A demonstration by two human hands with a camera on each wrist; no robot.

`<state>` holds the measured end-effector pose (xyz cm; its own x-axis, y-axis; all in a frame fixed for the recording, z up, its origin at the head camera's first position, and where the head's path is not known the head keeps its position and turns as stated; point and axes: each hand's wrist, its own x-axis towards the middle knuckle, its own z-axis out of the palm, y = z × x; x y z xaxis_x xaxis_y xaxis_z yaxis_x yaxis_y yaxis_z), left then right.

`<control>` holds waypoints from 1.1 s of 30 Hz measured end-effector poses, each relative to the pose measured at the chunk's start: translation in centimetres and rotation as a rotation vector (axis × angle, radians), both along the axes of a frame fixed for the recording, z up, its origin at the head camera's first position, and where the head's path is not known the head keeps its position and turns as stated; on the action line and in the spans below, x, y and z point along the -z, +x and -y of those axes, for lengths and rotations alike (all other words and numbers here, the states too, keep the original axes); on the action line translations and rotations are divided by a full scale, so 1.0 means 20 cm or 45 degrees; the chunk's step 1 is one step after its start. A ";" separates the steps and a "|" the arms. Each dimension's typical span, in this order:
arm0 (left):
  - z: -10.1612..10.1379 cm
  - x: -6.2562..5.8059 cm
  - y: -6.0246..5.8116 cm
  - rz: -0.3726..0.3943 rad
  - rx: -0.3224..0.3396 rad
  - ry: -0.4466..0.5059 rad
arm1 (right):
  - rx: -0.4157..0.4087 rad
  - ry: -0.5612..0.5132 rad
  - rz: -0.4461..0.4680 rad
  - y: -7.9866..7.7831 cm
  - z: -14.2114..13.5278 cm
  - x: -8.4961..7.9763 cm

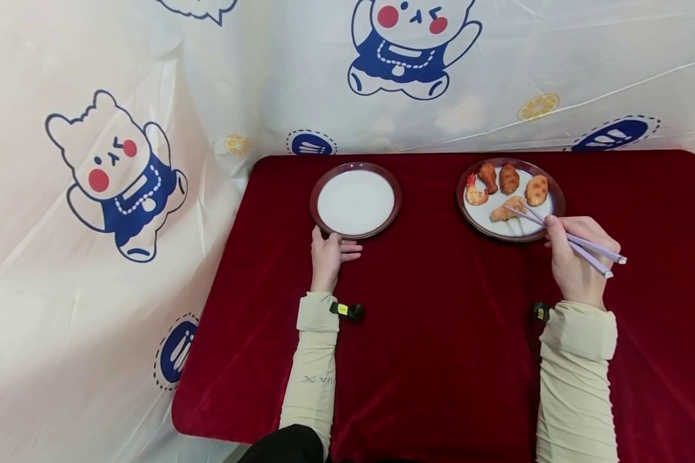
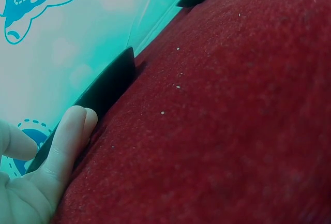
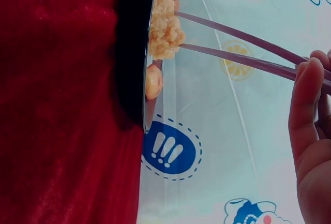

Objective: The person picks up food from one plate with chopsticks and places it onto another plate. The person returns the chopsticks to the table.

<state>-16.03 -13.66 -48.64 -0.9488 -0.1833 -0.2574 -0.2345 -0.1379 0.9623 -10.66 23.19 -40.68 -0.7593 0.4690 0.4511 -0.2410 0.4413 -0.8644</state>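
My right hand (image 1: pixel 582 257) grips a pair of pale purple chopsticks (image 1: pixel 593 249). Their tips touch a lumpy piece of fried chicken (image 3: pixel 166 25) on the brown-rimmed right plate (image 1: pixel 486 230). Also on that plate are a shrimp (image 1: pixel 476 191), a drumstick (image 1: pixel 488 175), a browned oval piece (image 1: pixel 509 179) and a spotted golden piece (image 1: pixel 537 190). My left hand (image 1: pixel 327 260) is at the near left edge of a bare white plate (image 1: pixel 356 200) with a brown rim. In the left wrist view, its straight fingers (image 2: pixel 72 131) lie against the plate's dark outer side.
A dark red velvet cloth (image 1: pixel 428 308) covers the table. Both plates stand near its far edge, with cloth between them. Behind and to the left hangs a pale curtain (image 1: pixel 255 77) printed with cartoon figures. Each wrist wears a small black camera strap.
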 end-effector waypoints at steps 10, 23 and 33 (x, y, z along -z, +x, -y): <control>0.02 0.01 0.00 0.005 -0.020 -0.002 | -0.038 -0.003 -0.063 -0.02 0.00 0.03; 0.01 0.01 0.00 0.028 -0.003 0.021 | -0.336 0.195 -0.243 0.00 0.26 0.00; 0.01 0.01 -0.01 0.007 -0.015 0.003 | -0.740 0.766 -0.290 0.05 0.41 0.12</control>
